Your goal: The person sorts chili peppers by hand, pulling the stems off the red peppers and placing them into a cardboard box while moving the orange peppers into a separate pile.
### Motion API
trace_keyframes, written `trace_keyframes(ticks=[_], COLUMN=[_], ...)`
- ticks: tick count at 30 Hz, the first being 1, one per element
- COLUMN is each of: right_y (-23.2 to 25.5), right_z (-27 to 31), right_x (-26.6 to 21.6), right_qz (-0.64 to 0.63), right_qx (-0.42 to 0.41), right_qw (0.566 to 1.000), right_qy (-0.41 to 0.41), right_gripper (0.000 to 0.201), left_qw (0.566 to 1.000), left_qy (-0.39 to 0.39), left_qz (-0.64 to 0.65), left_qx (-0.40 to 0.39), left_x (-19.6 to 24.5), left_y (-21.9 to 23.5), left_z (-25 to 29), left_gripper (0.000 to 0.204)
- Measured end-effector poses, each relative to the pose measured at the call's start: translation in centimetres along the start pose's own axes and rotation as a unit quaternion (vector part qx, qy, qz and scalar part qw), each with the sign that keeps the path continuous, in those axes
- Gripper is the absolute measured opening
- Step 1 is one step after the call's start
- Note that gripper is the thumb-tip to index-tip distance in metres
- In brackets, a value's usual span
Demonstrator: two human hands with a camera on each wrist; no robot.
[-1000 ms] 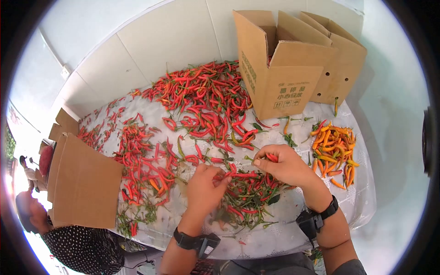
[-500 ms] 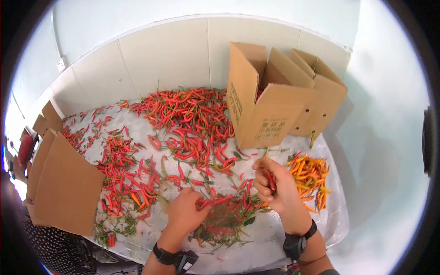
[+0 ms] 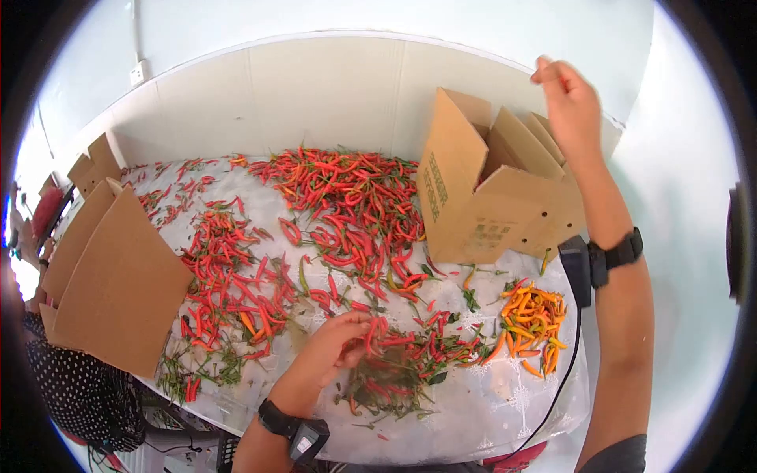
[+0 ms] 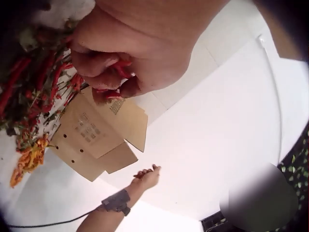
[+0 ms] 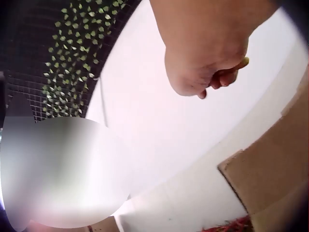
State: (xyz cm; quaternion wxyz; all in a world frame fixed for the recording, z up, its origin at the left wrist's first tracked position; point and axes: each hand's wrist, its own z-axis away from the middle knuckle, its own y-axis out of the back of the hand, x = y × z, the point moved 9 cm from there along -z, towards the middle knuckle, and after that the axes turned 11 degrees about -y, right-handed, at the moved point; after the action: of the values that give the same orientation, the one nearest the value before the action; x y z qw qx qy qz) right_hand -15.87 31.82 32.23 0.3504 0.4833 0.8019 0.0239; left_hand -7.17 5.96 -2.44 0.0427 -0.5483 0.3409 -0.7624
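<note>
My left hand (image 3: pixel 335 345) curls round red chili peppers (image 3: pixel 377 334) just above a low heap of red chilies and green stems (image 3: pixel 394 378). The left wrist view shows this hand (image 4: pixel 130 53) close up, with red chili (image 4: pixel 123 67) between its bent fingers. Raised high at the right, above the open cardboard box (image 3: pixel 465 229), is my right hand (image 3: pixel 573 106). Its fingers are bent; the left wrist view shows something dark red in this hand (image 4: pixel 148 179). A small greenish tip (image 5: pixel 245 62) sticks out beside its fingers in the right wrist view, the rest hidden.
A large pile of red chilies (image 3: pixel 339 189) lies at the table's back, with another group (image 3: pixel 229 276) at left. Orange chilies (image 3: pixel 532 323) lie at right. A second box (image 3: pixel 118 276) stands at the left edge, near a person in dotted clothing (image 3: pixel 79 378).
My right hand has risen from the table, where it held red chilies, to above the box at right. My left hand stays low over the heap, gripping chilies. The head view has shifted.
</note>
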Motion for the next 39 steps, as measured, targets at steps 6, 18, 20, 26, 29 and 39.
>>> trace_keyframes(ticks=[6,18,20,26,29,39], right_y=[-10.3,-7.7,-9.6,-11.1,-12.7,-10.1], right_z=[0.7,22.2,26.3,30.1,31.3,29.5], right_x=[8.2,-4.0,-2.7,-3.9,-3.8,-3.5], right_qz=[0.232,-0.011,-0.092,-0.143,-0.053,-0.069], right_qx=[-0.348,-0.275,-0.351,-0.386,-0.406,-0.346], right_qw=[0.908,0.944,0.927,0.909,0.907,0.933], right_qy=[0.0,0.182,0.095,0.059,0.094,0.075], right_gripper=[0.029,0.019,0.021,0.026,0.022,0.018], left_qw=[0.957,0.946,0.942,0.949,0.945,0.943], left_qy=[0.036,-0.041,-0.047,-0.008,0.024,0.02], left_qz=[0.285,0.314,0.328,0.315,0.326,0.33], left_qx=[-0.046,0.064,0.047,-0.002,0.023,0.021], left_x=[-0.7,0.4,1.2,-0.7,-1.6,-3.1], left_y=[-0.4,1.9,0.4,-0.1,-0.1,1.1], left_z=[-0.3,-0.2,-0.1,-0.8,-0.6,-1.5], left_gripper=[0.02,0.028,0.029,0.04,0.037,0.027])
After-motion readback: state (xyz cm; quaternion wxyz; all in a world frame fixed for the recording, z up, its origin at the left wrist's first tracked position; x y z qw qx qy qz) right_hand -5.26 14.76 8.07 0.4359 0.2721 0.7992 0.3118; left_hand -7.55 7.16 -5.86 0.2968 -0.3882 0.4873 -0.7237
